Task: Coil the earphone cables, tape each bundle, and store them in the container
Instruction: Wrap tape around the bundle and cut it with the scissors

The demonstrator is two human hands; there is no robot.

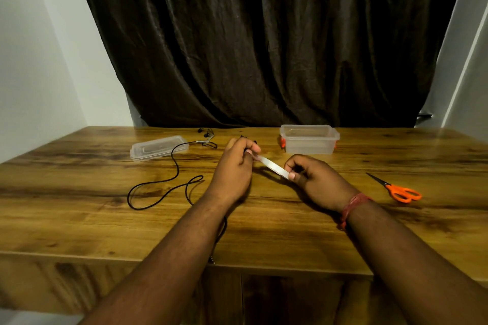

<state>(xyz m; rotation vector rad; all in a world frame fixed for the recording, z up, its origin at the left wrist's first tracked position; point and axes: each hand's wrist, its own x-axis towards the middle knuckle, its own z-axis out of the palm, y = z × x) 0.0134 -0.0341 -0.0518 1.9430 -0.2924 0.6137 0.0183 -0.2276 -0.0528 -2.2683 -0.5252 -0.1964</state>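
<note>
A white strip of tape (272, 165) stretches between my two hands above the middle of the wooden table (79, 224). My left hand (235, 166) pinches its far end; a dark bit shows behind the fingers, too hidden to identify. My right hand (314, 179) pinches the near end between thumb and fingers. A black earphone cable (169, 182) lies uncoiled on the table to the left, its earbuds (207, 134) near the back edge and its other end passing under my left forearm. The clear plastic container (310, 140) stands open at the back right.
The container's clear lid (158, 148) lies flat at the back left. Orange-handled scissors (398, 190) rest on the table to the right of my right wrist. A dark curtain (264, 47) hangs behind the table.
</note>
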